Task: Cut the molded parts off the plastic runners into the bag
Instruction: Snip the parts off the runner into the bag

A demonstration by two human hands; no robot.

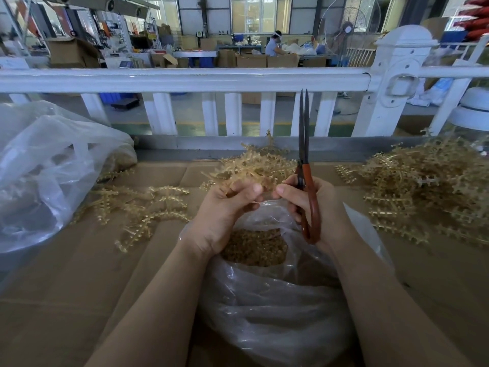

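My right hand (312, 205) grips red-handled scissors (304, 144), blades nearly closed and pointing straight up. My left hand (227, 207) is beside it, fingers curled round a translucent amber plastic runner (251, 170) from the small heap just beyond. Both hands hover over the mouth of a clear plastic bag (277, 300) in front of me, which holds a layer of small amber cut parts (254, 246). What sits between my left fingers is mostly hidden.
Loose runners (143, 205) lie on the cardboard-covered table (66, 274) at the left. A big runner pile (428, 192) fills the right. A large clear bag (47, 168) bulges at far left. A white railing (185, 80) borders the table's far edge.
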